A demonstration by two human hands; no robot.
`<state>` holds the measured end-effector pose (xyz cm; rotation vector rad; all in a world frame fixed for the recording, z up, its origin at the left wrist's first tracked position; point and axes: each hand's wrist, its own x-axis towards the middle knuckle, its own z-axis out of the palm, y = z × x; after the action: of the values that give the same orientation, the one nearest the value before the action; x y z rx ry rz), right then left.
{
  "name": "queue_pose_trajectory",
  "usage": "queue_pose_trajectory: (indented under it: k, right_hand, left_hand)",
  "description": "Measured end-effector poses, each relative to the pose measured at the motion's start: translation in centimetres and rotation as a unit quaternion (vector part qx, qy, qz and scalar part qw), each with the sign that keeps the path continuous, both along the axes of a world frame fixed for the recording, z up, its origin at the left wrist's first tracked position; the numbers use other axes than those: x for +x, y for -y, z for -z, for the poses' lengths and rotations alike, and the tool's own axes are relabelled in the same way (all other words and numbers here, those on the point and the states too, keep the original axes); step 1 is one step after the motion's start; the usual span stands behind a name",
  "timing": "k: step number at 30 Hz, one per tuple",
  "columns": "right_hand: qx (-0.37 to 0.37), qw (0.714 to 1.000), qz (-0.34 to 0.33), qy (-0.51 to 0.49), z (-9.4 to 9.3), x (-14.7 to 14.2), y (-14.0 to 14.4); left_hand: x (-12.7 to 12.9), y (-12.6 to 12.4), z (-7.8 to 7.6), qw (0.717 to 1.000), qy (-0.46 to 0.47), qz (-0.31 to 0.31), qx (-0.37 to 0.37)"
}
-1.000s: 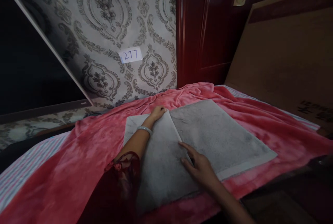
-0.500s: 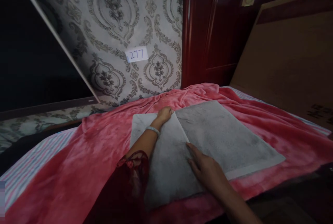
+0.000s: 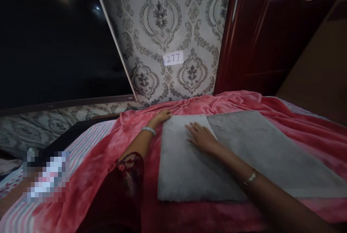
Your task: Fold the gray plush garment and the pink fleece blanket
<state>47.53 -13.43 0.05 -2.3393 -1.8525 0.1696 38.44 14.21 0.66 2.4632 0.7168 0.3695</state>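
Observation:
A grey, plush-looking cloth (image 3: 260,153) lies on a pink blanket, its left part folded over to the right as a paler flap (image 3: 181,168). My left hand (image 3: 163,115) is at the flap's far left corner, fingers closed on the cloth's edge. Spread over the flap is my right hand (image 3: 201,137), palm down and fingers apart, close to the flap's right edge. A bracelet circles each wrist.
The pink blanket (image 3: 127,146) covers a striped sheet (image 3: 92,135). A large dark screen (image 3: 59,45) stands at the left, patterned wallpaper (image 3: 162,27) behind, a dark red door (image 3: 260,38) at right. Cardboard (image 3: 320,70) leans at the far right. A blurred patch hides the lower left.
My left hand has shifted from the flap's inner edge to its outer far corner. My right hand has moved from the flap's edge onto its top and flattened. The view has turned left.

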Motion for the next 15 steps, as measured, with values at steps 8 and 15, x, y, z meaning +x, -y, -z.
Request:
queue_pose_trajectory:
  k: [8,15]
  right_hand:
    - [0.034,0.995,0.077,0.055,3.7,1.9,-1.9]
    - [0.061,0.994,0.063,0.058,4.5,2.3,-1.6]
  left_hand:
    - [-0.8,-1.1,4.7,0.999,0.051,0.0,0.003]
    - [-1.2,-0.3,5.7,0.997,0.074,-0.023,0.015]
